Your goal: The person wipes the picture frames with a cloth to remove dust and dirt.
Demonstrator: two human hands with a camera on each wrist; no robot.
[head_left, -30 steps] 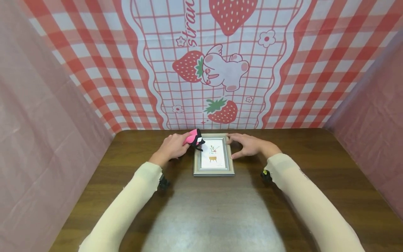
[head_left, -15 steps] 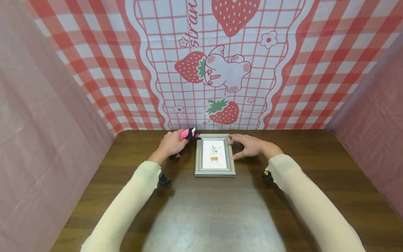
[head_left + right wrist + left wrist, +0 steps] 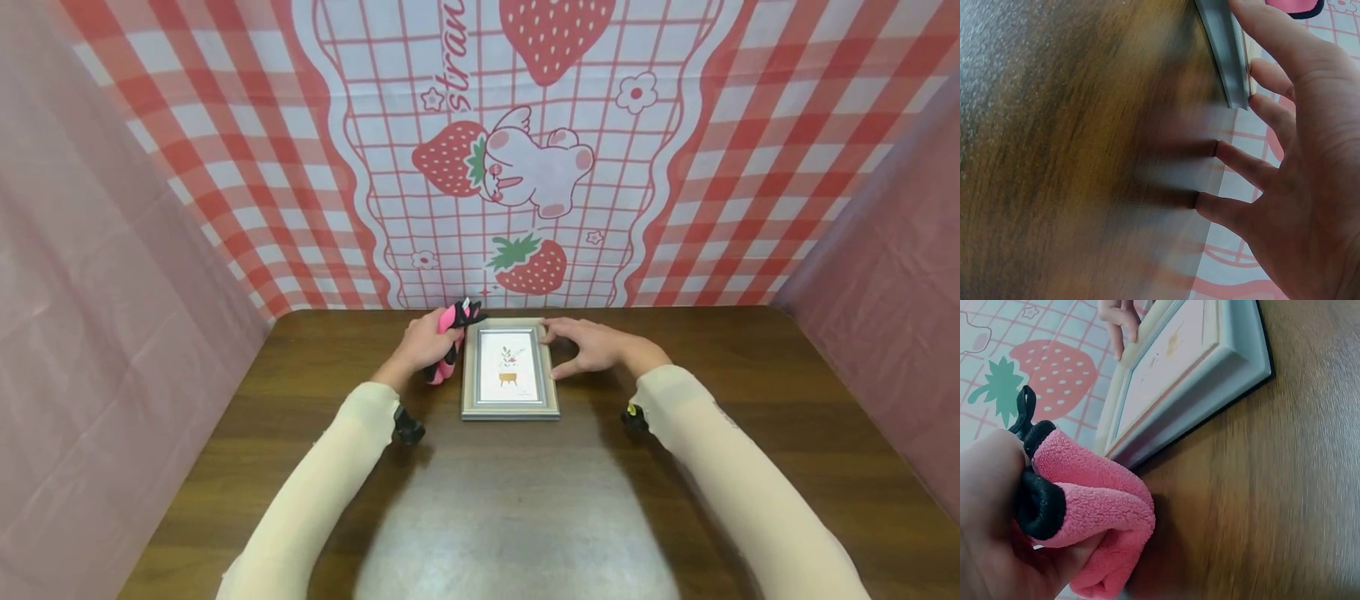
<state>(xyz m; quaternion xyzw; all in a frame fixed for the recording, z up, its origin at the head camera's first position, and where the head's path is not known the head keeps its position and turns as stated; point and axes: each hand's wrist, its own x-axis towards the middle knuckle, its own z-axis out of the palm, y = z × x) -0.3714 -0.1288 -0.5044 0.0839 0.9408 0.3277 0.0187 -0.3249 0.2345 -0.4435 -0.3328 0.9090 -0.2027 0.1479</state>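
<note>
My left hand (image 3: 422, 340) grips a folded pink cloth (image 3: 1104, 506) with black edging and a black hanging loop. It holds the cloth beside the left edge of a picture frame (image 3: 472, 387), near the far corner. The frame is pale silver-beige, lies face up on the table and shows a drawing of a potted plant. My right hand (image 3: 592, 343) touches the frame's right side, its thumb partway along the edge and fingers at the far corner. In the right wrist view, its other fingers (image 3: 1225, 209) spread out beyond the frame, tips at the tabletop.
The brown wooden table (image 3: 510, 500) ends at the back against a red-and-white checked cloth (image 3: 285, 167) printed with strawberries. Pink curtains (image 3: 112, 292) hang on both sides. A small black device (image 3: 408, 427) is worn at each wrist.
My left hand first moved left off the frame's upper left corner with the cloth, then back right to the frame's left side. The right hand and the frame have stayed in place.
</note>
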